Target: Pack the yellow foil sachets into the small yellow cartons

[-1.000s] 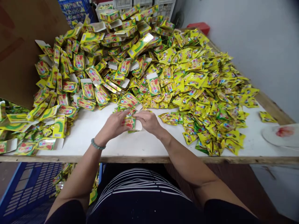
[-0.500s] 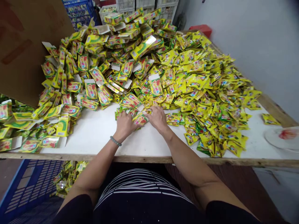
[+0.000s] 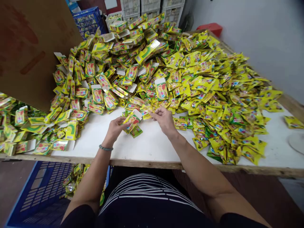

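My left hand [image 3: 117, 127], with a beaded bracelet at the wrist, grips a small yellow-green box [image 3: 133, 119] whose white end flap stands up on the right. To the right of it, my right hand [image 3: 163, 119] pinches a small yellow packet [image 3: 147, 111] between thumb and fingers, apart from the box. A green packet [image 3: 136, 131] lies on the white table [image 3: 144, 147] just below the held box. Behind both hands lies a heap of similar small boxes [image 3: 97, 94], many with white flaps open. Loose yellow packets [image 3: 209, 84] pile up on the right.
A large cardboard carton [image 3: 35, 53] stands at the left. Below the table edge [image 3: 152, 164] sits a blue crate [image 3: 40, 193] with packets in it. Stacked white crates [image 3: 150, 8] and another blue crate [image 3: 87, 20] are at the back. A wall [image 3: 256, 34] rises on the right.
My hands have moved apart: the left has drawn the box left and tilted it up, while the right now holds a yellow packet away from it. The view has shifted slightly left.
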### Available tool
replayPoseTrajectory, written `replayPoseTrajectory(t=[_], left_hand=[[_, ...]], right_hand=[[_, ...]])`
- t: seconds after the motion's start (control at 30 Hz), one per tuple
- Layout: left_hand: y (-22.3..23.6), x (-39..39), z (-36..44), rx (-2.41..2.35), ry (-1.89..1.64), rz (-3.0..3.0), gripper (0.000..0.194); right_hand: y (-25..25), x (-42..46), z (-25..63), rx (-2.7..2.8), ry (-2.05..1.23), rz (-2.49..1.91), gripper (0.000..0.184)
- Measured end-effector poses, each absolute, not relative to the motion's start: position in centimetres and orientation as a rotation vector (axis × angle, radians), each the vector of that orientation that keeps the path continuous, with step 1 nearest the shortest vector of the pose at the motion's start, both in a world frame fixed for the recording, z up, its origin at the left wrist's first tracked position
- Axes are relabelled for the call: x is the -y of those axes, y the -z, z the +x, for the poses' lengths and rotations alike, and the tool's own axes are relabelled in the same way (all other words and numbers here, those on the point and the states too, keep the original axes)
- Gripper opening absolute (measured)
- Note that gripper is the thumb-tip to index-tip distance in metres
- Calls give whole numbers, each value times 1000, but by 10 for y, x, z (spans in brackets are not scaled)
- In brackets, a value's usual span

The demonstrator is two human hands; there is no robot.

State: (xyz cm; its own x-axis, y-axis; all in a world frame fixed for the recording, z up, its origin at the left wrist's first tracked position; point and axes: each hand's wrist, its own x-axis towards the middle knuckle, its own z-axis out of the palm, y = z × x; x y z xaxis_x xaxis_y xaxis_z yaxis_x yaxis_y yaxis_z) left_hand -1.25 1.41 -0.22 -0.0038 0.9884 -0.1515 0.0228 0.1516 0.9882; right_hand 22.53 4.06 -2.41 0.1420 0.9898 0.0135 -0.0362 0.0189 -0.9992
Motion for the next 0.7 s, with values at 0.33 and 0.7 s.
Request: replayPoseTrajectory(t=[0.33,0.7], left_hand=[[4,-7,-6,-1167,-907,889,55],[-6,-8,-30,-1347,-962,849,54]], right_hand=[[24,-29,201,1216,-1203,-1227,48],[34,-26,187,1610,-944,-1386,36]])
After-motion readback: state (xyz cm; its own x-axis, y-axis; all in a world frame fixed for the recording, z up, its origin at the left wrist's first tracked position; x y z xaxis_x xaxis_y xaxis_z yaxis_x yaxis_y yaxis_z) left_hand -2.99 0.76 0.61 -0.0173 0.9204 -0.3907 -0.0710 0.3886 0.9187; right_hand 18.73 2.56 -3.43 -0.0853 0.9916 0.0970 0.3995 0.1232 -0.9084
